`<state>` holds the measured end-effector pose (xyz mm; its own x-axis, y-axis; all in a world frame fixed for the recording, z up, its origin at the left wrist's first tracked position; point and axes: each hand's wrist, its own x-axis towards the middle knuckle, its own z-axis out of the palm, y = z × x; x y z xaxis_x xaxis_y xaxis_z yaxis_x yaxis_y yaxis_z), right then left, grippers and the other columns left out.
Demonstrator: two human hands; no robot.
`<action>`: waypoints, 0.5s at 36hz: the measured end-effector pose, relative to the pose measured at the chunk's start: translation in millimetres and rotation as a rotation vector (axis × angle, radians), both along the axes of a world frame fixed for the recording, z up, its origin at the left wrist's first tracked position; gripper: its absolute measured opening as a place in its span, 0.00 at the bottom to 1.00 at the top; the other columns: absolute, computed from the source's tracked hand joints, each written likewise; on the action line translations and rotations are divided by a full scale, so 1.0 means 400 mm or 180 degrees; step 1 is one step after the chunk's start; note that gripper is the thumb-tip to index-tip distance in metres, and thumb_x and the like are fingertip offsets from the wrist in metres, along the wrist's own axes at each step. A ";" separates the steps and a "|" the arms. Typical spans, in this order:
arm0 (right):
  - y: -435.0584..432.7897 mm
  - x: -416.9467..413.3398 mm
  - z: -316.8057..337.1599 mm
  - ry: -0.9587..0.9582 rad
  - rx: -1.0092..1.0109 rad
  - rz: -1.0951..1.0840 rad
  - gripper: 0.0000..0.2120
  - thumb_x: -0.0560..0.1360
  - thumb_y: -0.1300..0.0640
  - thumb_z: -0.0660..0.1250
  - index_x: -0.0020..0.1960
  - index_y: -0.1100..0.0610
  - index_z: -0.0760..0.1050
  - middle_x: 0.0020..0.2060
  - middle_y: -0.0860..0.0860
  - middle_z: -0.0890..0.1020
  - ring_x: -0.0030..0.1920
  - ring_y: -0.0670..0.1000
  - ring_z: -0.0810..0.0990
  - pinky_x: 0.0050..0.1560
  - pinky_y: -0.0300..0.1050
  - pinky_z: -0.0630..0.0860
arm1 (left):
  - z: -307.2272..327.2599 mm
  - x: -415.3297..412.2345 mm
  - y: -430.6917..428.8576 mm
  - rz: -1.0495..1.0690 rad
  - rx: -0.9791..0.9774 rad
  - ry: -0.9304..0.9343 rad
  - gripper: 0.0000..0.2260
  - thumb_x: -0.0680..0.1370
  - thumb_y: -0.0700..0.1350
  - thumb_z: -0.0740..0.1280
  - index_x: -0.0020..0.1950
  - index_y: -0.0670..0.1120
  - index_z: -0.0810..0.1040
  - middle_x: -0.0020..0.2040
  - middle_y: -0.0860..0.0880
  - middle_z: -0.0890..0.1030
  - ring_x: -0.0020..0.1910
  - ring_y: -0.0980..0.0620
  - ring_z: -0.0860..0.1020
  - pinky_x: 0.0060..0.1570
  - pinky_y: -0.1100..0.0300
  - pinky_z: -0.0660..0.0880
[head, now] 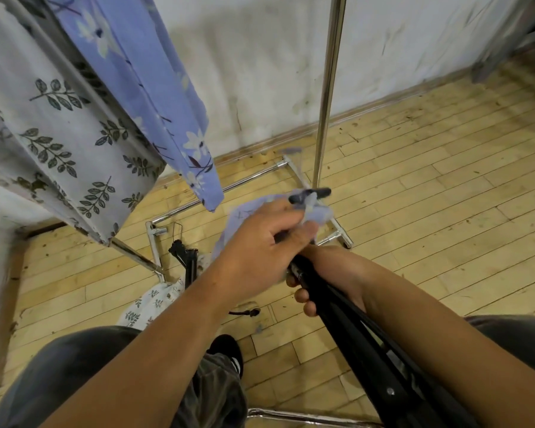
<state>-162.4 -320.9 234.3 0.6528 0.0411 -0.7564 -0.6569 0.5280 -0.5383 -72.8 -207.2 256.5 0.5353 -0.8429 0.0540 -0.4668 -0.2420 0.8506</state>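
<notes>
Item: black folded stand (368,344), running from the lower right of the frame up to the centre, its T-shaped end (311,194) just above the hands. A lilac cloth (247,211) is bunched round its upper part. Risks, as judged: the cloth is loose and blurred, so it may slide off the T-shaped end and drop to the wooden floor (430,196) if the upper hold slackens. The T-shaped end lies close to the chrome rack upright (328,88), so a careless swing could knock it. The blue floral garment (155,97) hanging at upper centre-left could also snag. Grip: left hand (266,242), centre frame, has its fingers curled tight over the cloth and the dark rod under it. How much of each it pinches cannot be told. The right hand (328,270), just below and right of the left, is wrapped round the stand, fingertips (303,296) showing on its near side. Also present: leaf-print fabric (59,125) hanging at upper left, and a leaf-print cloth (155,301) on the floor at lower centre.
</notes>
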 end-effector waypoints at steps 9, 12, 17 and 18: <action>-0.018 -0.004 -0.027 -0.0247 -0.0465 -0.0696 0.13 0.86 0.48 0.60 0.69 0.48 0.72 0.56 0.57 0.83 0.41 0.58 0.87 0.26 0.45 0.76 | -0.009 0.026 0.005 0.0636 -0.0207 0.1261 0.16 0.74 0.57 0.69 0.40 0.45 0.84 0.39 0.42 0.82 0.41 0.39 0.79 0.48 0.42 0.76; -0.019 -0.004 -0.020 -0.0377 -0.0529 -0.0811 0.10 0.86 0.48 0.60 0.65 0.47 0.74 0.55 0.57 0.84 0.37 0.55 0.86 0.26 0.45 0.77 | -0.027 0.047 0.004 0.0831 0.0204 0.1323 0.20 0.79 0.60 0.69 0.55 0.43 0.82 0.45 0.42 0.84 0.43 0.43 0.82 0.46 0.48 0.78; -0.023 -0.006 -0.009 -0.0628 -0.0553 -0.0888 0.11 0.84 0.48 0.63 0.65 0.46 0.78 0.55 0.57 0.83 0.33 0.52 0.82 0.27 0.46 0.77 | -0.063 0.075 0.011 0.1348 0.0436 0.1173 0.07 0.80 0.50 0.66 0.52 0.50 0.83 0.49 0.40 0.85 0.40 0.49 0.81 0.42 0.56 0.74; -0.022 -0.006 -0.007 -0.0667 -0.0583 -0.0838 0.11 0.84 0.48 0.64 0.65 0.44 0.78 0.55 0.58 0.82 0.34 0.53 0.81 0.27 0.47 0.77 | -0.062 0.077 0.012 0.1499 0.0357 0.1165 0.08 0.80 0.51 0.65 0.51 0.50 0.83 0.49 0.37 0.84 0.39 0.48 0.78 0.42 0.53 0.72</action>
<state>-164.8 -329.8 231.3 0.7642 -0.2722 -0.5847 -0.3773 0.5467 -0.7476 -42.0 -202.6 231.6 0.8192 -0.5009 -0.2795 0.0303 -0.4488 0.8931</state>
